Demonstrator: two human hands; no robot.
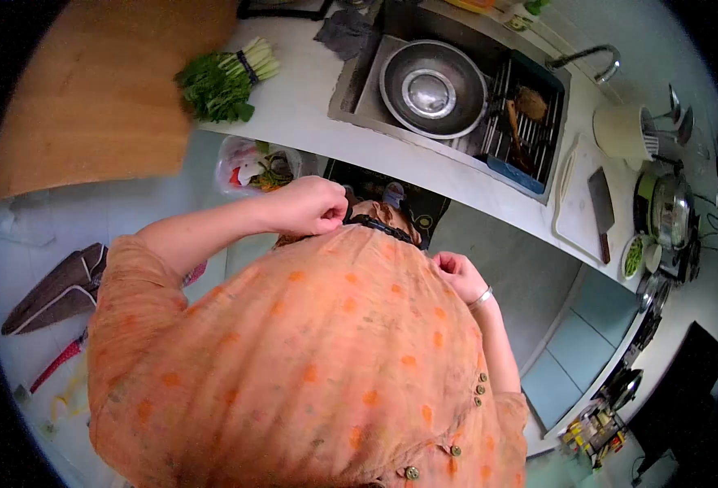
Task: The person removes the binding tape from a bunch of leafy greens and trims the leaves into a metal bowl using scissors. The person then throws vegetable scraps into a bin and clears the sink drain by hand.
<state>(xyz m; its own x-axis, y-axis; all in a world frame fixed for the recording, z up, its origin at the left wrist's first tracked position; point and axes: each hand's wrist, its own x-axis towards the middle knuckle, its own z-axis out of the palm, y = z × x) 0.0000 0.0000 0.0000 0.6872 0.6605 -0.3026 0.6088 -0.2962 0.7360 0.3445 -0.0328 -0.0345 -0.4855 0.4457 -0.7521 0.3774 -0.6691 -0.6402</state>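
My left hand (312, 206) is closed, with the fingers bent in, at the front of the orange spotted shirt (335, 325). It is beside one end of a black strap (382, 228) that crosses the waist. What it holds is hidden. My right hand (461, 276), with a bracelet at the wrist, is closed in a pinch at the other side of the shirt. Anything between its fingers is too small to make out.
A metal bowl (432, 89) stands in the sink (369, 89) beside a rack. Bundled greens (221, 85) lie on the counter (302, 106). A cleaver (601, 203) rests on a white board (574, 215) at right. Below the counter hangs a bag of scraps (253, 167).
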